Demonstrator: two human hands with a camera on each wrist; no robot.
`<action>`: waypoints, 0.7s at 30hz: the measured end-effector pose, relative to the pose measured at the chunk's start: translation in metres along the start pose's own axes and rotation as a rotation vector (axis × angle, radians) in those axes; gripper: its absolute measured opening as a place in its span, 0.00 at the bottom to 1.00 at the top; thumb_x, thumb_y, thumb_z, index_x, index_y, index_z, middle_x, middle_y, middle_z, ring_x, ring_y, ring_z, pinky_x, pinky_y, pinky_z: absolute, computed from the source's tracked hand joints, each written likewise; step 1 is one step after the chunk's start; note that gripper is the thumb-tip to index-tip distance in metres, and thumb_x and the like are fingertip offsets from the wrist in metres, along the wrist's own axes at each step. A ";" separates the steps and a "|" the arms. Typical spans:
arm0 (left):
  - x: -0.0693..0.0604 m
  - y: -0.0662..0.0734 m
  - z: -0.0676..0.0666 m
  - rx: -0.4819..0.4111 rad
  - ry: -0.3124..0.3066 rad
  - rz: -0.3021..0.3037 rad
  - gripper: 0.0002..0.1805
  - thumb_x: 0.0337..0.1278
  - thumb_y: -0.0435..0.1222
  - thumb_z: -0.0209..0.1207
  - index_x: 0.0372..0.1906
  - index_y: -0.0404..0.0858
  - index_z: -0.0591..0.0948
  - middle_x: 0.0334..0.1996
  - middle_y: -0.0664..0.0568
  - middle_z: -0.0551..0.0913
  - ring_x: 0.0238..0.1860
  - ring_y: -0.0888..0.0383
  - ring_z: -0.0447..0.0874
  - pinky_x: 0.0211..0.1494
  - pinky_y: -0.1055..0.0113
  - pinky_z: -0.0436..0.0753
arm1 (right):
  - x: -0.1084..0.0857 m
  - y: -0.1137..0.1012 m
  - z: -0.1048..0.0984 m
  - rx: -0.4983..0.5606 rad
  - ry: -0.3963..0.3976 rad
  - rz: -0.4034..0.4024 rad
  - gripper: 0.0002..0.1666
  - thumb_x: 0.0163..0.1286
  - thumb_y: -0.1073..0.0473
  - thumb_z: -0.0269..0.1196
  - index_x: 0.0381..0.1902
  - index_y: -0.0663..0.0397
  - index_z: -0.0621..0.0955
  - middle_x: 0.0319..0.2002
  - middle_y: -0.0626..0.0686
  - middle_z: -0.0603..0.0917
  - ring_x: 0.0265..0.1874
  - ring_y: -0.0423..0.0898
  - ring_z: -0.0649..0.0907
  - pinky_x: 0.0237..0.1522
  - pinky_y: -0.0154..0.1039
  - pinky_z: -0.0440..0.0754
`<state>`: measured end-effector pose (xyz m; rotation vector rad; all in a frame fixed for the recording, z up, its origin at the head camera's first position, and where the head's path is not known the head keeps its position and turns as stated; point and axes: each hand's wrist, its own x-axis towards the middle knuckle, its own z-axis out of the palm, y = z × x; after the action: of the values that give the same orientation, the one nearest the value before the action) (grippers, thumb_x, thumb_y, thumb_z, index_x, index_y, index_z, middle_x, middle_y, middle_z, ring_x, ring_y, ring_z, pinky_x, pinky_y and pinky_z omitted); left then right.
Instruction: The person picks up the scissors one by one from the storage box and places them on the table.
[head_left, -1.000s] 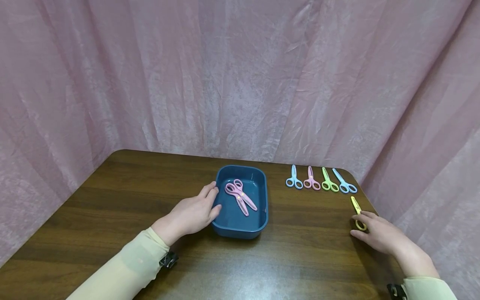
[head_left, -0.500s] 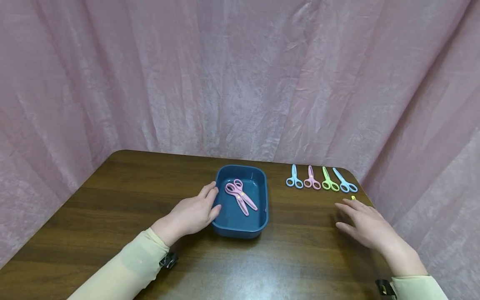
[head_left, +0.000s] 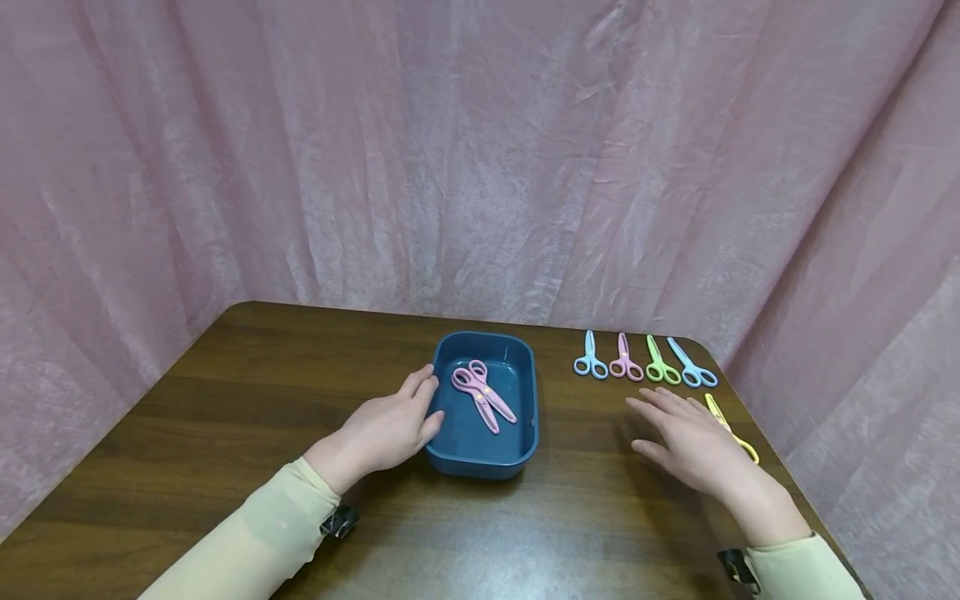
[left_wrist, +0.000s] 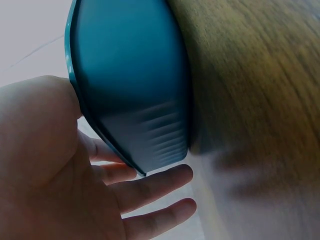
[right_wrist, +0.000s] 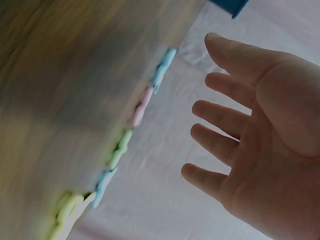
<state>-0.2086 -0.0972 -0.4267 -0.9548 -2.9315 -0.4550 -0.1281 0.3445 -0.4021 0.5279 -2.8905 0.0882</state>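
My left hand [head_left: 382, 429] rests against the left rim of a deep blue rectangular tub [head_left: 480, 468], its fingers along the outside wall in the left wrist view. Pink scissors [head_left: 477, 393] lie in the tub with two blade tips showing; I cannot tell if they are one spread pair or two overlapping. My right hand [head_left: 693, 450] hovers above the table with loosely spread fingers and an empty palm. Yellow scissors [head_left: 717, 408] lie just beyond it, partly hidden by the hand in the head view.
Along the back right edge lie light blue scissors [head_left: 591, 360], pink scissors [head_left: 625, 362], green scissors [head_left: 662, 367] and another light blue pair [head_left: 692, 367]. The brown wooden table [head_left: 247, 392] ends at a pink curtain [head_left: 480, 167] behind and at the right.
My right hand has moved left, away from the yellow scissors, which now lie slightly turned near the right edge. The left hand and the tub have stayed put.
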 end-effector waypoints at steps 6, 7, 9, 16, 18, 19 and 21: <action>0.000 -0.001 0.001 0.002 0.002 -0.003 0.36 0.86 0.48 0.57 0.83 0.29 0.67 0.85 0.35 0.62 0.65 0.40 0.87 0.54 0.49 0.92 | 0.016 -0.021 -0.003 -0.004 0.009 -0.035 0.37 0.73 0.52 0.77 0.75 0.57 0.81 0.74 0.66 0.79 0.75 0.68 0.76 0.74 0.75 0.69; 0.001 -0.001 0.001 0.000 0.002 -0.004 0.36 0.86 0.48 0.57 0.83 0.30 0.67 0.85 0.35 0.62 0.65 0.40 0.87 0.54 0.49 0.92 | 0.018 -0.024 -0.003 -0.005 0.010 -0.040 0.37 0.73 0.52 0.77 0.75 0.57 0.81 0.74 0.65 0.79 0.75 0.67 0.76 0.74 0.74 0.69; 0.001 -0.001 0.001 -0.002 0.001 -0.005 0.36 0.86 0.48 0.56 0.83 0.30 0.66 0.85 0.35 0.61 0.66 0.40 0.87 0.55 0.48 0.92 | 0.023 -0.030 -0.003 -0.006 0.020 -0.056 0.37 0.73 0.52 0.77 0.75 0.57 0.81 0.74 0.65 0.79 0.75 0.66 0.76 0.74 0.73 0.69; 0.001 0.001 0.000 -0.009 -0.004 -0.005 0.36 0.86 0.48 0.56 0.83 0.30 0.67 0.85 0.35 0.61 0.67 0.39 0.86 0.57 0.47 0.91 | 0.036 -0.044 0.001 -0.005 0.054 -0.108 0.37 0.72 0.51 0.78 0.75 0.55 0.81 0.73 0.63 0.80 0.75 0.66 0.76 0.75 0.70 0.70; 0.001 0.001 0.000 -0.010 -0.006 -0.010 0.36 0.86 0.48 0.57 0.83 0.30 0.66 0.85 0.35 0.61 0.67 0.39 0.86 0.56 0.47 0.92 | 0.040 -0.049 0.002 -0.003 0.061 -0.119 0.37 0.72 0.51 0.78 0.75 0.54 0.81 0.73 0.62 0.81 0.75 0.66 0.77 0.76 0.70 0.70; 0.000 0.001 -0.001 -0.011 -0.006 -0.012 0.36 0.86 0.48 0.57 0.83 0.30 0.66 0.85 0.35 0.61 0.67 0.39 0.86 0.56 0.47 0.92 | 0.043 -0.051 0.002 0.001 0.065 -0.125 0.37 0.72 0.52 0.78 0.75 0.54 0.81 0.73 0.63 0.81 0.75 0.65 0.77 0.76 0.70 0.70; 0.000 0.001 -0.001 -0.016 -0.008 -0.017 0.36 0.86 0.48 0.57 0.84 0.30 0.66 0.85 0.36 0.61 0.67 0.39 0.86 0.56 0.47 0.92 | 0.047 -0.057 0.002 0.011 0.072 -0.134 0.37 0.72 0.52 0.78 0.75 0.55 0.81 0.73 0.63 0.81 0.75 0.64 0.77 0.77 0.69 0.69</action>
<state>-0.2081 -0.0966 -0.4254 -0.9367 -2.9501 -0.4771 -0.1510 0.2751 -0.3929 0.7038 -2.7780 0.1003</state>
